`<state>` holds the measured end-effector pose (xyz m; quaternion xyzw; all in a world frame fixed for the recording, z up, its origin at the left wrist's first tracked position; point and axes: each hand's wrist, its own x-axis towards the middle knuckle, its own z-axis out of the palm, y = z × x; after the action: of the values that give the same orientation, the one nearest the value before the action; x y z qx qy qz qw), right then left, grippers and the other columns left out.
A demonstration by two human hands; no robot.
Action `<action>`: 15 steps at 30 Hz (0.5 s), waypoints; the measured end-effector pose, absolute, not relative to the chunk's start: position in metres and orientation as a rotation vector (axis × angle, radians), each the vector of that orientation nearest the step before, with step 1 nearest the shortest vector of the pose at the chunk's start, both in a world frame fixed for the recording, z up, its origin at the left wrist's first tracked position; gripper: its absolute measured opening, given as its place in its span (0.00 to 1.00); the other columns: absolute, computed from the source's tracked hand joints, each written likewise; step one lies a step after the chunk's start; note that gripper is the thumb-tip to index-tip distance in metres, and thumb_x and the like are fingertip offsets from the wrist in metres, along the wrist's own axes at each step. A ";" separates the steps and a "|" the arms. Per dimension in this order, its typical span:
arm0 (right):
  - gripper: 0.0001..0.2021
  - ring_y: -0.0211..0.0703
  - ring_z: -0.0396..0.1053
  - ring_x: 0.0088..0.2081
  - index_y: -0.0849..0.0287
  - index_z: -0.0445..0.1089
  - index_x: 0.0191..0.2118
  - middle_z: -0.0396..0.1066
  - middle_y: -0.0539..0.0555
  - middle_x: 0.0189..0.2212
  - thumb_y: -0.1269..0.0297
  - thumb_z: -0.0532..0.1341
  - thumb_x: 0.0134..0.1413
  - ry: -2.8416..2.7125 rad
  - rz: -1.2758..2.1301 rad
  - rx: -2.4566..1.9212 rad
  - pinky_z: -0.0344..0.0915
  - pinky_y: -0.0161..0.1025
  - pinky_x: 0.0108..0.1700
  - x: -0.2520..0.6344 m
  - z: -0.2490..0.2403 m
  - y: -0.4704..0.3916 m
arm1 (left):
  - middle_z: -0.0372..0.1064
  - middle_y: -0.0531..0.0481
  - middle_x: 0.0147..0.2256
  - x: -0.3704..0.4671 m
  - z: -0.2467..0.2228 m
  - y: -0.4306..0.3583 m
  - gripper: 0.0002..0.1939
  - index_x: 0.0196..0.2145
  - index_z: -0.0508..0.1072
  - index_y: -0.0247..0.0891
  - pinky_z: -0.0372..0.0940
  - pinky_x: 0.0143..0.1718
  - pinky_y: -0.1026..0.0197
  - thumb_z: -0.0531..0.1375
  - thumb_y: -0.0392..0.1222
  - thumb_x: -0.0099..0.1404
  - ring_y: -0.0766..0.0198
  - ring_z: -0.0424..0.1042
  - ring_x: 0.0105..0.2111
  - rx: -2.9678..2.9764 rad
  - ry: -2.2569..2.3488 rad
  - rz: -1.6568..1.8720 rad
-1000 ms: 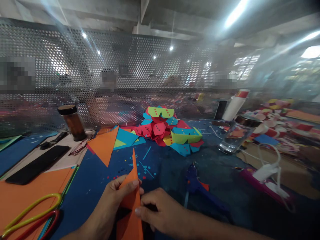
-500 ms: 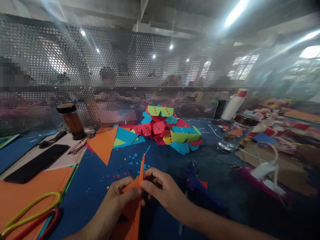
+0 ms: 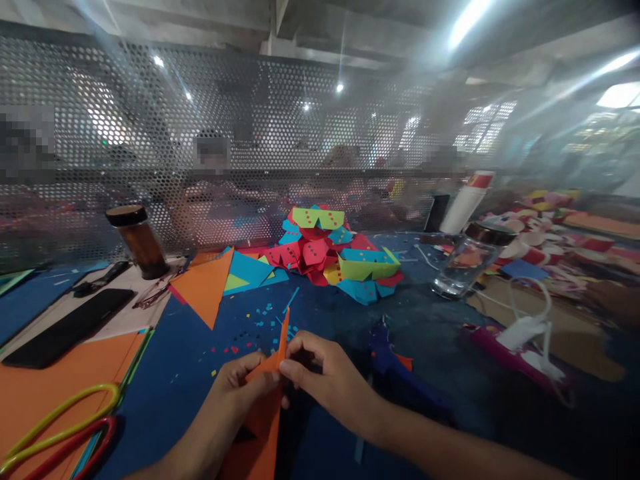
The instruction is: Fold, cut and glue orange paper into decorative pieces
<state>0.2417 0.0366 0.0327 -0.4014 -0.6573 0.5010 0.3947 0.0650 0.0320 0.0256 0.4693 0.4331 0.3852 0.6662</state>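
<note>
A folded sheet of orange paper (image 3: 260,427) is held upright before me, its narrow pointed tip rising above my fingers. My left hand (image 3: 245,387) grips its left side, thumb lying across the front. On the right edge, my right hand (image 3: 320,373) pinches the fold between thumb and fingers. Small blue, red and yellow paper bits (image 3: 265,320) are scattered on the blue tabletop just beyond. To the right of my right hand lies a dark blue handled tool (image 3: 400,367), perhaps a hole punch, with a scrap of orange-red paper against it.
A pile of folded, punched paper pieces (image 3: 315,250) stands beyond my hands, beside orange triangles (image 3: 205,280). Leftward are scissors (image 3: 65,413), a black phone (image 3: 70,327) and a brown jar (image 3: 140,243). A glass jar (image 3: 465,260) and purple power strip (image 3: 515,360) sit right. Perforated metal screen (image 3: 240,147) behind.
Both hands stay on the orange paper with almost the same grip. The whole view has shifted slightly, so things appear a little further left and higher.
</note>
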 end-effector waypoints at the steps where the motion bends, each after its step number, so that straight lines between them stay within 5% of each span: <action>1: 0.05 0.37 0.69 0.33 0.58 0.70 0.35 0.71 0.50 0.32 0.64 0.61 0.61 -1.696 1.233 -1.017 0.65 0.36 0.37 0.242 0.032 0.037 | 0.74 0.50 0.22 0.064 0.023 0.033 0.18 0.24 0.74 0.36 0.57 0.30 0.64 0.67 0.55 0.54 0.65 0.66 0.24 1.071 0.985 0.866; 15: 0.06 0.40 0.70 0.37 0.59 0.71 0.43 0.72 0.53 0.34 0.71 0.57 0.65 -2.136 0.454 -0.781 0.67 0.37 0.41 0.249 0.032 0.038 | 0.71 0.51 0.22 0.063 0.023 0.037 0.14 0.21 0.76 0.36 0.58 0.33 0.65 0.64 0.49 0.56 0.63 0.66 0.28 1.077 0.924 0.841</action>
<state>0.2488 0.0379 0.0324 -0.3088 -0.8443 0.1794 0.3995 0.0625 0.0372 0.0232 0.4795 0.4112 0.3746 0.6787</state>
